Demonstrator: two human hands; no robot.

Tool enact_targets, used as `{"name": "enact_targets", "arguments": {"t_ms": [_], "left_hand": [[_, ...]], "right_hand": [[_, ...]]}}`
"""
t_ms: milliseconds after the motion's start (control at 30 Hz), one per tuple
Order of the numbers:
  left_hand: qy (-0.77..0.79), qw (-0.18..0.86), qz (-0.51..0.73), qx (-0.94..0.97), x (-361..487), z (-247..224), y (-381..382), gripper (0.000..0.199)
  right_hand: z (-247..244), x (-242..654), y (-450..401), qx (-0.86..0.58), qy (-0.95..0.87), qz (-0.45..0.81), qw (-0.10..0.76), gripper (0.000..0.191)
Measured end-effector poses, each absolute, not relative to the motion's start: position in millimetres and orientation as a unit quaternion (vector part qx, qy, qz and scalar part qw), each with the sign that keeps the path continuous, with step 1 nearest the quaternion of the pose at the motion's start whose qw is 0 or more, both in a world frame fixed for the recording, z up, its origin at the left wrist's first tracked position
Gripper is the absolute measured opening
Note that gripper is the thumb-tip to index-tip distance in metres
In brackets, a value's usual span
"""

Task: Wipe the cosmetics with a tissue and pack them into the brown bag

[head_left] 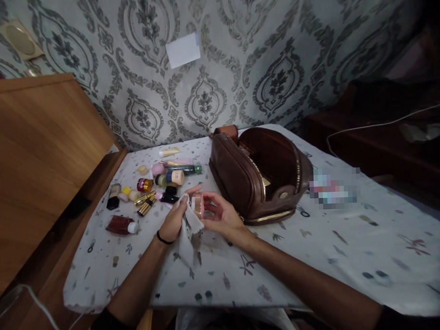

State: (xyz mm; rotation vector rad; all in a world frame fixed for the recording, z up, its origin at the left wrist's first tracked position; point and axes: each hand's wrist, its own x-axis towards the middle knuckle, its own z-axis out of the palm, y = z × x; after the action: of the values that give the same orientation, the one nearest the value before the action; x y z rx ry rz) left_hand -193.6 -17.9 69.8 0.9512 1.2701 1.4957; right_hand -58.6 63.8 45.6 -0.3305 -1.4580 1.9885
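Observation:
My right hand [223, 215] is closed around a small jar with a pinkish, coppery look [198, 204]. Against the jar's left side, my left hand [174, 219] grips a white cloth [188, 238], which hangs down over the table. Just beyond and left of my hands lie cosmetics: a dark tube [168, 198], gold lipstick tubes [146, 203], a jar with a beige lid [175, 177] and a red jar with a gold lid [144, 185]. To the right stands a brown leather bag [242, 176], unzipped, its inside dark.
A bottle of dark red liquid [121, 225] lies at the left of the patterned tablecloth [224, 280]. A green-capped bottle [184, 169] and a cream tube [169, 152] are farther back. A wooden cabinet [43, 166] borders the left side; patterned wallpaper rises behind.

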Motion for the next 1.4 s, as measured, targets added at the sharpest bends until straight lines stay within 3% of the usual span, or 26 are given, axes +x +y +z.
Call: {"name": "enact_targets", "arguments": {"t_ms": [267,400,567,1067,1233,1400], "left_hand": [[0.502,0.429,0.571,0.488,-195.3,70.9,-22.3,0.083],[0.519,0.387,0.589,0.483,-192.6,69.6,-20.3,0.067],[0.527,0.408,0.616,0.42,-191.0,62.8,-15.3,0.06],[0.509,0.384,0.611,0.469,-185.8,62.5,-17.7,0.062],[0.537,0.351,0.636,0.429,-186.8,61.5,-13.7,0.051],[0.583,0.333,0.608,0.424,-187.8,66.6,-13.9,0.065]], "right_hand": [[45.3,-56.3,67.1,-0.12,-0.57,0.731,0.355,0.065],[45.0,-55.6,64.9,-0.104,-0.566,0.75,0.325,0.076],[40.3,-57.4,63.3,-0.111,-0.554,0.771,0.295,0.083],[42.8,-56.9,64.4,-0.173,-0.586,0.716,0.336,0.067],[43.6,-58.3,59.5,-0.175,-0.595,0.722,0.307,0.078],[44.6,-57.7,61.7,-0.169,-0.577,0.746,0.286,0.079]]}}
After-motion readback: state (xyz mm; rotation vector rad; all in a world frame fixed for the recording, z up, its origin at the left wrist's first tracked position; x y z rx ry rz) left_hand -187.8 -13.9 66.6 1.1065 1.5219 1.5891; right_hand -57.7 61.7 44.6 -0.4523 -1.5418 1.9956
